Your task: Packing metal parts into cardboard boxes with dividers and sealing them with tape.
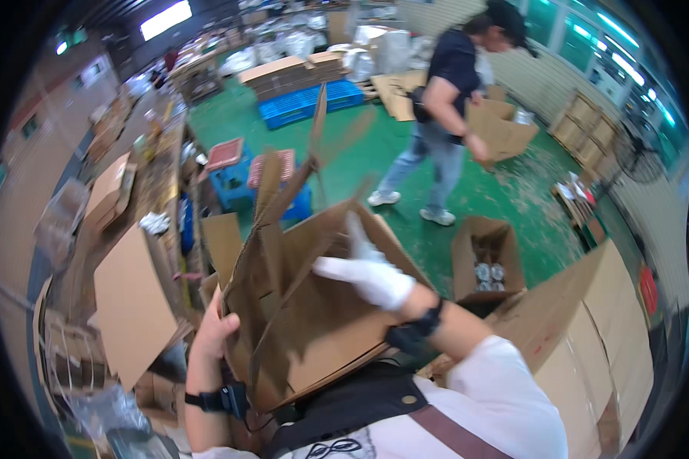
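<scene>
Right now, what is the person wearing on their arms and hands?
The right hand wears a white glove, with a black band on the wrist just below it. The left hand is bare and has a black wrist strap carrying a small dark device. A white short sleeve covers the right upper arm.

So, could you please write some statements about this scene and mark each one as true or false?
1. The right hand wears a white glove. True.
2. The left hand also wears a white glove. False: it is bare, with a dark band at the wrist.
3. Both hands are on the cardboard box. True: the left grips its edge, the right lies on its panel.
4. The floor is red. False: it is green.
5. Another person stands further away with a cardboard box. True.
6. The small open box on the floor is empty. False: round items show inside.
</scene>
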Demonstrator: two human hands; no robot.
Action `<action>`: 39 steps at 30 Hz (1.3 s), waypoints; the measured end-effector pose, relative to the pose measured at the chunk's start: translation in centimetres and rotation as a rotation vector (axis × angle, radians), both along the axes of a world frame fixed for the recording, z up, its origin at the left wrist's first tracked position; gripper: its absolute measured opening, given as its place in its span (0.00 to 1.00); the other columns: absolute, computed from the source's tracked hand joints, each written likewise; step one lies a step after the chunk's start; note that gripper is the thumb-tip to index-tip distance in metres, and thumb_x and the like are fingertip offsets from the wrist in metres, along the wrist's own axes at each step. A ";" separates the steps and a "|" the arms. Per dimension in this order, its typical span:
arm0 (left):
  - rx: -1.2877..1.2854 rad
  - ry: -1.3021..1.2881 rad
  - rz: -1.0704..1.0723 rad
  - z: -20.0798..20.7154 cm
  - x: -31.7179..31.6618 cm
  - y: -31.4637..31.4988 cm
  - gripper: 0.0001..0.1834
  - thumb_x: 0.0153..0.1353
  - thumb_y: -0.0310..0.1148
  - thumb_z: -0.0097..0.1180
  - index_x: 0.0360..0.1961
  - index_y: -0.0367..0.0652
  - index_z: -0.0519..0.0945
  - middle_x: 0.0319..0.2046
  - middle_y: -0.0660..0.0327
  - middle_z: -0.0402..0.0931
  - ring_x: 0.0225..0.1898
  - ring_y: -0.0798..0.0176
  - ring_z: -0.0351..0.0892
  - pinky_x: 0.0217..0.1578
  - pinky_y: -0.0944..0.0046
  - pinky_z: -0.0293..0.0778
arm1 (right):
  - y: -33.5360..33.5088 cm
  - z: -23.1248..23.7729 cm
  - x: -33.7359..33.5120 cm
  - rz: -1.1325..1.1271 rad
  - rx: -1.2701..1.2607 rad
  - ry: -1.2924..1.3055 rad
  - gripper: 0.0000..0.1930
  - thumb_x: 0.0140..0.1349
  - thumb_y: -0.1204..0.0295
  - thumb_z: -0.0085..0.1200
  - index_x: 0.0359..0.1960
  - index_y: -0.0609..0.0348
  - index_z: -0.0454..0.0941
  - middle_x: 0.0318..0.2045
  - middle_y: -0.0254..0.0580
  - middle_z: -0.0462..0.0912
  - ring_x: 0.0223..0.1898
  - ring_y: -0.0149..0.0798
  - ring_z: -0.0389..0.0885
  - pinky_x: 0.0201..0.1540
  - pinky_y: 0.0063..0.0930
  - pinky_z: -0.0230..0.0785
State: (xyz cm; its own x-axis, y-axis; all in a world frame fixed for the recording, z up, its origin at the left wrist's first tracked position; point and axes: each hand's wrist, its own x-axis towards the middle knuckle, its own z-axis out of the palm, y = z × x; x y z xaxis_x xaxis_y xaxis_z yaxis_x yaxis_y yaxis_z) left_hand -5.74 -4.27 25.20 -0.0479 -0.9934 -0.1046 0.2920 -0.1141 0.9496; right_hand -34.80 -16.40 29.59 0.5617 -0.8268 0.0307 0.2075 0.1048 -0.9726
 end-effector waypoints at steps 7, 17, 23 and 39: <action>0.393 -0.563 -0.434 0.0 7.3 -1.3 0.28 0.47 0.37 0.62 0.50 0.35 0.77 0.40 0.60 0.78 0.46 0.64 0.74 0.49 0.66 0.68 | -0.6 -10.3 -11.2 0.372 0.420 0.355 0.28 0.59 0.61 0.58 0.58 0.64 0.69 0.46 0.42 0.79 0.43 0.35 0.78 0.48 0.29 0.70; 0.165 -1.420 -0.538 2.1 -0.2 -6.2 0.13 0.53 0.29 0.50 0.38 0.38 0.82 0.32 0.45 0.80 0.36 0.45 0.80 0.40 0.54 0.74 | -1.2 -9.2 -12.4 0.197 0.784 0.236 0.17 0.62 0.60 0.54 0.47 0.58 0.75 0.38 0.43 0.81 0.37 0.40 0.81 0.42 0.35 0.74; 0.470 -1.688 -0.247 -12.7 1.0 -5.0 0.14 0.60 0.28 0.47 0.48 0.40 0.73 0.43 0.46 0.80 0.47 0.43 0.79 0.49 0.49 0.75 | -0.7 -13.9 -9.0 0.086 0.393 0.981 0.43 0.56 0.43 0.57 0.62 0.68 0.64 0.53 0.54 0.77 0.54 0.50 0.76 0.57 0.41 0.69; 0.418 -1.775 -0.374 -19.7 -8.4 -7.0 0.54 0.53 0.66 0.53 0.73 0.52 0.46 0.74 0.52 0.28 0.75 0.46 0.26 0.59 0.19 0.38 | -4.8 -24.0 3.6 0.598 -0.680 1.651 0.69 0.31 0.44 0.74 0.73 0.48 0.40 0.73 0.57 0.34 0.72 0.65 0.33 0.59 0.79 0.48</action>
State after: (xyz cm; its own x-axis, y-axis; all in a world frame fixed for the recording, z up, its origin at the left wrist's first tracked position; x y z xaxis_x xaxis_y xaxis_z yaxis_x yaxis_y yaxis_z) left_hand -14.11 -11.24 5.52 0.1950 -0.8583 -0.4746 -0.9778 -0.2078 -0.0260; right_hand -31.23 -21.24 5.61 0.5366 -0.6179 -0.5747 -0.7691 -0.6383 -0.0318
